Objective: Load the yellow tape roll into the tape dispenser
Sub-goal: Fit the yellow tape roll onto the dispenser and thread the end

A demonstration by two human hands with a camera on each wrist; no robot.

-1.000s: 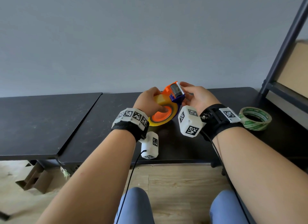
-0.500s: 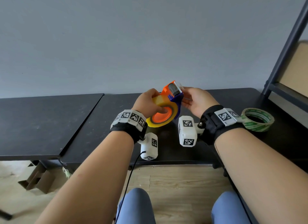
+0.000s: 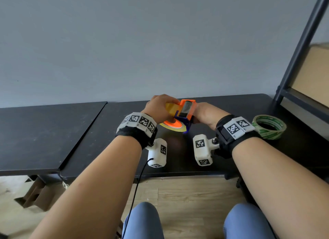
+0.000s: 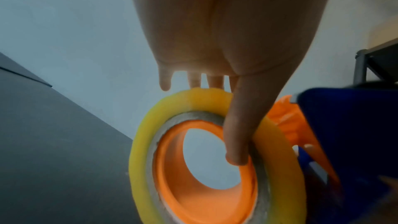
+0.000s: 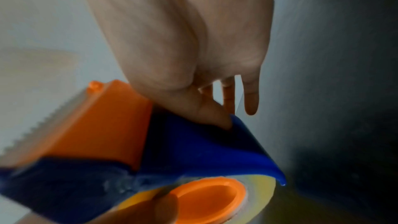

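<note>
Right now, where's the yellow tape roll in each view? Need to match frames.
Head: yellow tape roll at centre, tilted nearly flat, between both hands above the table.
Left wrist: lower centre, large, left hand gripping its rim, thumb across it.
Right wrist: bottom centre, under the blue dispenser body.
Shared landmark: the orange hub inside the roll.

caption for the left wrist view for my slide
Left hand grips the yellow tape roll seated on the dispenser's orange hub.
</note>
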